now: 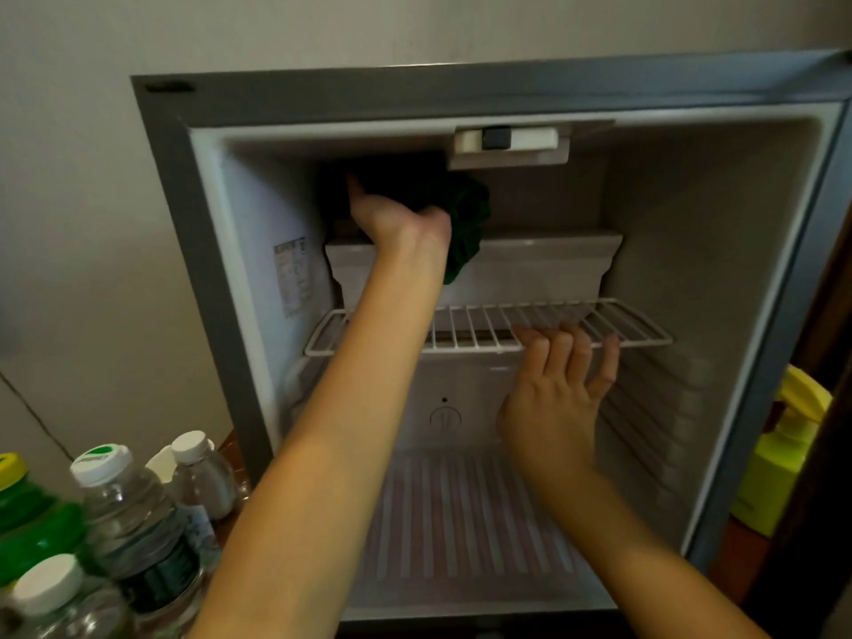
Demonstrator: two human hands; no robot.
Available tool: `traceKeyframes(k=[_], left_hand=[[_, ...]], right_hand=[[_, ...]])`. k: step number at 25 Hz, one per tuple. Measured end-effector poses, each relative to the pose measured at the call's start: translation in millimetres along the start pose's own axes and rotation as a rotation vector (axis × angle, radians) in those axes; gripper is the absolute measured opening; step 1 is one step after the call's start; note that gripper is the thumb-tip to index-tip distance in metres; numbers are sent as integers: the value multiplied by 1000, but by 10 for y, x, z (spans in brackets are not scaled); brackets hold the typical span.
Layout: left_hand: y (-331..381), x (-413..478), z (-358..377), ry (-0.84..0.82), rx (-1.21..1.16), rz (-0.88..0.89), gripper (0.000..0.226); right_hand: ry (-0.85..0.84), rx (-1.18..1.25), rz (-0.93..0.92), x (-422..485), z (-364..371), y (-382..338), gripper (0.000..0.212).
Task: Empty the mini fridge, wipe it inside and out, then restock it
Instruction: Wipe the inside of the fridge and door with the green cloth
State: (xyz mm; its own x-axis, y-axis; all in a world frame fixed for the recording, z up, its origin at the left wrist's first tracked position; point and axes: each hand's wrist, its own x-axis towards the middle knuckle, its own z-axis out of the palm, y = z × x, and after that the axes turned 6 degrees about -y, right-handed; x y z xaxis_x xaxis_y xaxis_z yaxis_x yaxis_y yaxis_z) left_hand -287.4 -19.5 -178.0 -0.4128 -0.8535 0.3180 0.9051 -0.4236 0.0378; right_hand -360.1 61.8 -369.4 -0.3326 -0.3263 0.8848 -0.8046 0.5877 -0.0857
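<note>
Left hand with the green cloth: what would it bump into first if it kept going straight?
Probably the back of the dark top compartment. The left hand, gripping the green cloth, points into it, and the cloth would likely touch first. It is too dark to see how deep it goes.

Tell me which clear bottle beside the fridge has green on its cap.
The tall middle bottle: its white cap carries a green patch. The small bottle behind and the nearest bottle have plain white caps.
</note>
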Motion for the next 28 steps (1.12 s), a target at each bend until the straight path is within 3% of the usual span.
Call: traceKeyframes(k=[5,12,15,22,28], left_hand=[[-44,-281,96,-119,57,-70,41],[158,-1093,138,-114,230,118,43],[8,-1182,73,-162,200,140,43],[-265,-450,-37,-118,67,-192,46],[-646,8,-46,-143,8,-269,46]], right_hand=[[27,-3,2,-6,38,20,50],[34,16,-19,-2,13,28,50],[21,16,5,8,-15,9,50],[-15,15,36,4,-33,-36,49],[-7,50,28,13,27,4,45]])
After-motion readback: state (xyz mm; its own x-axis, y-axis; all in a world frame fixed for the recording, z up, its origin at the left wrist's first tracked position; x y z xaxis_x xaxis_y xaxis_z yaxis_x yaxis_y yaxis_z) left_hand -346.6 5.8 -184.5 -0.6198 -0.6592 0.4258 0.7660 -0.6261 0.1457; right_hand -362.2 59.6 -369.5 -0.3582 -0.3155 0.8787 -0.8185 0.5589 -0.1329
